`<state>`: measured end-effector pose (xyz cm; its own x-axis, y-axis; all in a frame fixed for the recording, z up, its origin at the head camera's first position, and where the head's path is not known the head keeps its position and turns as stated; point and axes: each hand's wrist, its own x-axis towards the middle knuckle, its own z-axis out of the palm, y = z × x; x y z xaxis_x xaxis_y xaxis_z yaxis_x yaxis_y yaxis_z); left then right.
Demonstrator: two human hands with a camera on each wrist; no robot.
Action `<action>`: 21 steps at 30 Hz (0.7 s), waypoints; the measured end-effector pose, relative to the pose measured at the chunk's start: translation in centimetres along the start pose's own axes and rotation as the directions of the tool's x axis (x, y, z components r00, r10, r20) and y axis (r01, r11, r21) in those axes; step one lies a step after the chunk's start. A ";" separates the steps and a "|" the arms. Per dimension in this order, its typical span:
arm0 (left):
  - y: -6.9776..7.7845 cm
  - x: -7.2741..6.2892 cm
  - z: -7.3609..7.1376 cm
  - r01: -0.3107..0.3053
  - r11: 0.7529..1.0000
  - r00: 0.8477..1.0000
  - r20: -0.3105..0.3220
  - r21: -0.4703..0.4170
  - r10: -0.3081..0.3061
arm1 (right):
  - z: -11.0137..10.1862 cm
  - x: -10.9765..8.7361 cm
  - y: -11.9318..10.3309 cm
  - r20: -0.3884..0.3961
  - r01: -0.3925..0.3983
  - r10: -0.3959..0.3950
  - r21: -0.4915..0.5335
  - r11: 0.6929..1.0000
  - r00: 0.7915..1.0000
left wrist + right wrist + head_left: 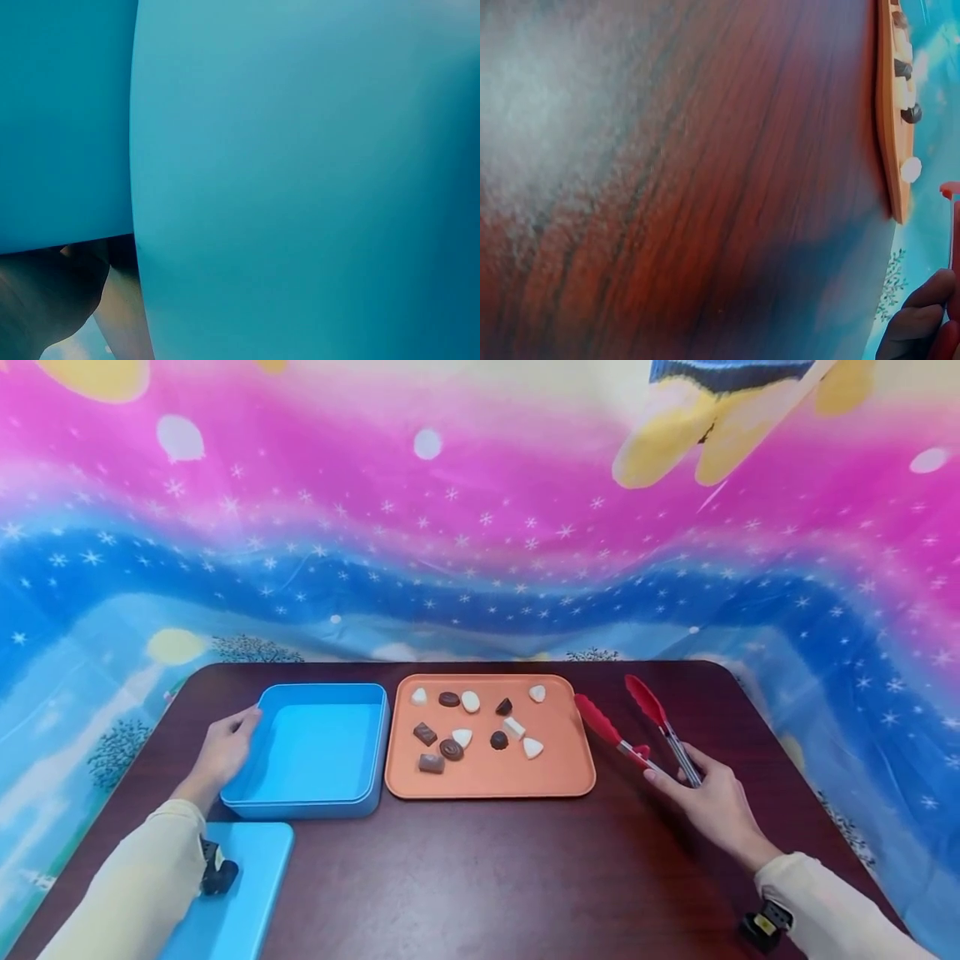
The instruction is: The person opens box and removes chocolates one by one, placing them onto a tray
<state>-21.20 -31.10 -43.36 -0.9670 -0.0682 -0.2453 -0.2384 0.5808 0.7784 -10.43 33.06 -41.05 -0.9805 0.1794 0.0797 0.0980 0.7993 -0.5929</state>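
Note:
My left hand (223, 750) holds the left wall of a light blue square box (303, 810), whose inside shows bare in the head view. In the left wrist view, blue surfaces fill most of the picture and the fingers (52, 296) show at the lower left. To the right, my right hand (720, 806) grips red-tipped metal tongs (682, 756) by their handles, with the arms spread apart. The tongs' left tip is near the right edge of an orange tray (487, 782). Several dark and white chocolates (451, 749) lie scattered on that tray.
A flat blue lid (247, 877) lies at the table's front left, partly under the left sleeve. The dark wooden table (480, 877) carries everything. A patterned pink and blue cloth (450, 527) hangs behind and around it.

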 end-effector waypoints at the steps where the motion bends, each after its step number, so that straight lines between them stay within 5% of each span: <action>1: -0.1 0.0 0.0 0.001 1.000 1.000 0.002 0.000 -0.001 | 0.0 0.1 0.1 0.000 -0.004 0.004 -0.004 1.000 1.000; 21: 0.0 -0.1 0.0 -0.016 1.000 1.000 -0.009 0.001 0.016 | 0.3 1.7 1.8 0.051 -0.078 0.081 -0.050 0.996 0.995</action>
<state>-21.13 -31.10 -43.40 -0.9715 -0.0660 -0.2277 -0.2228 0.5824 0.7817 -11.93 34.59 -42.21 -0.9768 0.2140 -0.0095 0.1829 0.8102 -0.5569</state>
